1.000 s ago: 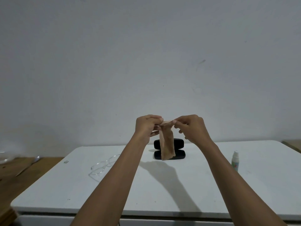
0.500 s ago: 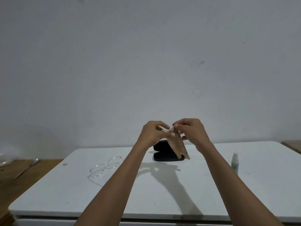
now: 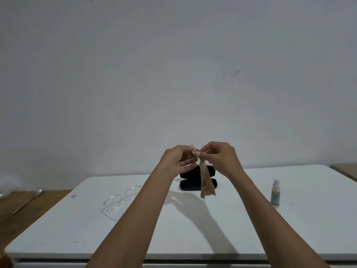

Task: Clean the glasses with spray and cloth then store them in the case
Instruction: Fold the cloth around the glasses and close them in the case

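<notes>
White laminate of the table (image 3: 193, 238) fills the near ground, and over its front edge both bare forearms reach forward and upward, converging above the middle of the top. Left of them the clear-framed glasses (image 3: 119, 200) lie flat on the table, untouched; to the right the small spray bottle (image 3: 275, 193) stands upright, well apart from either hand. Further out, raised clear of the table, the left hand (image 3: 178, 160) and right hand (image 3: 222, 158) meet almost knuckle to knuckle, each pinching the top of the tan cloth (image 3: 206, 182) between thumb and curled fingertips, while the left hand's lower fingers lie looser beneath. The cloth hangs down from that pinch as a narrow strip, its free end dangling in front of the black case (image 3: 190, 185), which sits open on the table beyond. The step in hand looks like readying the cloth, opening or refolding it, with spraying and wiping not yet begun. Next, I judge, one hand must release the cloth and fetch the glasses or bottle, keeping the cloth off the tabletop.
</notes>
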